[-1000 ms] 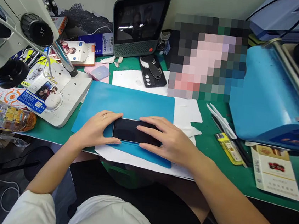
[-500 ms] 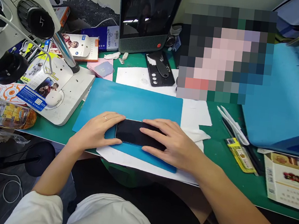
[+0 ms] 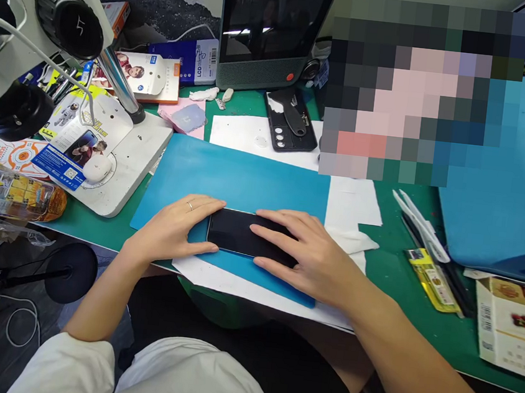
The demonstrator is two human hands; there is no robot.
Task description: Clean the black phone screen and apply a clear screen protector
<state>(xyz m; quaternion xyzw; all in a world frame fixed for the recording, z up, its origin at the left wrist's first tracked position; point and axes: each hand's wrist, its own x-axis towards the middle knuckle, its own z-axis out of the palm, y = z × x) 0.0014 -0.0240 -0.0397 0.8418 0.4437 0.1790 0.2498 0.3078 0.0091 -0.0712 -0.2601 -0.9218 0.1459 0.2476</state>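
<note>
A black-screened smartphone [image 3: 231, 231] lies face up on a blue mat [image 3: 246, 173]. My left hand [image 3: 181, 228] holds its left end, thumb at the near edge and fingers at the far edge. A ring shows on one of its fingers. Over the right end lies my right hand [image 3: 304, 248], gripping between the far and near edges while one finger rests across the dark screen. That end of the phone is partly hidden under the hand.
White paper [image 3: 353, 200] lies around the mat. On the right are white tweezers [image 3: 419, 225], a yellow packet [image 3: 432, 280] and a carton [image 3: 511, 326]. A microscope stand [image 3: 138, 174] and a plastic bottle [image 3: 14, 192] occupy the left. Behind are a black phone case [image 3: 281, 133] and a screen device [image 3: 265, 34].
The camera view has shifted slightly, so the surroundings appear farther right. Both hands keep the same hold on the smartphone.
</note>
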